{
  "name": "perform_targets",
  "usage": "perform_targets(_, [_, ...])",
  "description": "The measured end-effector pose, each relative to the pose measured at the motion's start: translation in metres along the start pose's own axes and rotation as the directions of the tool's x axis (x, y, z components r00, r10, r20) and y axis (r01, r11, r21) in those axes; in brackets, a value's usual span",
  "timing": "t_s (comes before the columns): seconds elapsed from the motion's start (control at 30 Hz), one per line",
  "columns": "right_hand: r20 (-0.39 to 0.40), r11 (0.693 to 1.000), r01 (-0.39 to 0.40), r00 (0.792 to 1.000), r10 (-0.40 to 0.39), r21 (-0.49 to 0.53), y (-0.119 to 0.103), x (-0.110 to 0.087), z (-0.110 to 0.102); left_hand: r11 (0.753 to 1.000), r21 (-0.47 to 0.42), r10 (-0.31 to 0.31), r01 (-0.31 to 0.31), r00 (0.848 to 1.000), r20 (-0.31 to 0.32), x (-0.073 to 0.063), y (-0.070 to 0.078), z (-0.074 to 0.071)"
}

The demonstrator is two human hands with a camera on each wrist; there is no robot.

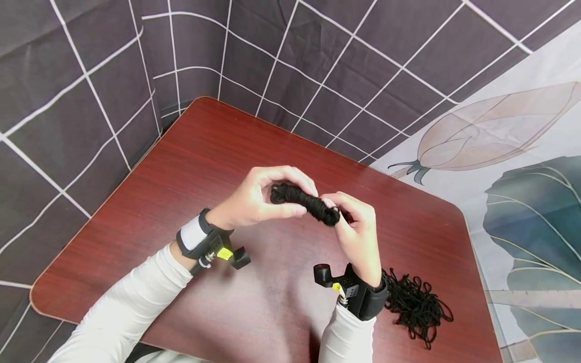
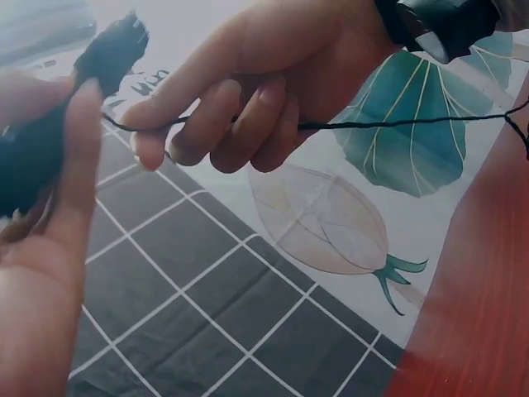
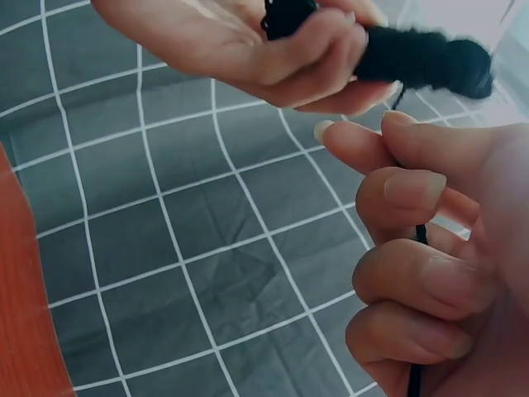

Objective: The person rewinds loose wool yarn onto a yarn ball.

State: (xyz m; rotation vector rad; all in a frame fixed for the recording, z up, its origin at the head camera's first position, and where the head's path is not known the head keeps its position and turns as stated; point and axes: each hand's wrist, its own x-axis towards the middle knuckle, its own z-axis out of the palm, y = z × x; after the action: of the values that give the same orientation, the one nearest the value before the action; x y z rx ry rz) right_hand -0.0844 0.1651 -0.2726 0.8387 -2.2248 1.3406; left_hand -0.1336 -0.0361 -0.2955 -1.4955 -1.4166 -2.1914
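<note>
A dark grey cloth point(image 1: 254, 35) with a white grid fills the head view from nine round to one o'clock, and the red-brown table point(image 1: 218, 156) spreads across the middle below it. A pale panel point(image 1: 490, 201) printed with plants stands from two to four o'clock. Two white sleeves come in from the near edge, the left sleeve point(image 1: 131, 307) at about seven o'clock, the right sleeve point(image 1: 347, 335) between five and six. The left hand point(image 1: 254, 196) wraps thumb and fingers round the bundle; the right hand point(image 1: 358, 229), just beside it at four o'clock, pinches the strand between thumb and forefinger, its other fingers curled over it. A tangled heap of black cord point(image 1: 417, 305) lies on the table between four and five o'clock. Each wrist wears a black strap, left strap point(image 1: 195, 234) and right strap point(image 1: 369, 300), bearing a small camera. The wound black bundle point(image 1: 308, 200) is held above the table near the centre, its long axis tilted a little off level, one end toward ten o'clock in the left palm, the other toward four, by the right fingertips. Thinnest is the strand point(image 2: 413, 123), taut in the left wrist view from the right fist toward three o'clock.
</note>
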Motion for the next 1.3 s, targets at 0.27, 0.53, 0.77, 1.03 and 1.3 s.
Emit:
perform_targets(0.27, [0.121, 0.981, 0.036, 0.993, -0.013, -0.192, -0.013, -0.004, 0.006, 0.978, 0.205, 0.09, -0.04, 0.967, -0.24, 0.002, -0.002, 0.0])
perform_targets(0.53, [0.068, 0.935, 0.064, 0.997, -0.042, -0.349, -0.036, -0.006, 0.006, 0.935, 0.354, 0.004, 0.034, 0.994, -0.105, -0.001, -0.008, 0.003])
perform_targets(0.77, [-0.03, 0.976, 0.067, 0.997, -0.075, -0.205, -0.044, -0.001, -0.006, 0.982, 0.152, -0.129, 0.111, 0.985, 0.111, -0.006, -0.006, 0.003])
perform_targets(1.03, [-0.028, 0.998, 0.035, 0.999, -0.033, 0.05, -0.026, 0.002, -0.003, 0.998, -0.005, -0.054, 0.055, 0.993, 0.108, -0.004, -0.001, 0.004])
perform_targets(1.3, [0.021, 1.0, 0.001, 1.0, 0.0, -0.023, 0.0, -0.002, 0.006, 0.999, 0.042, -0.019, 0.028, 0.979, -0.202, -0.001, 0.003, 0.004])
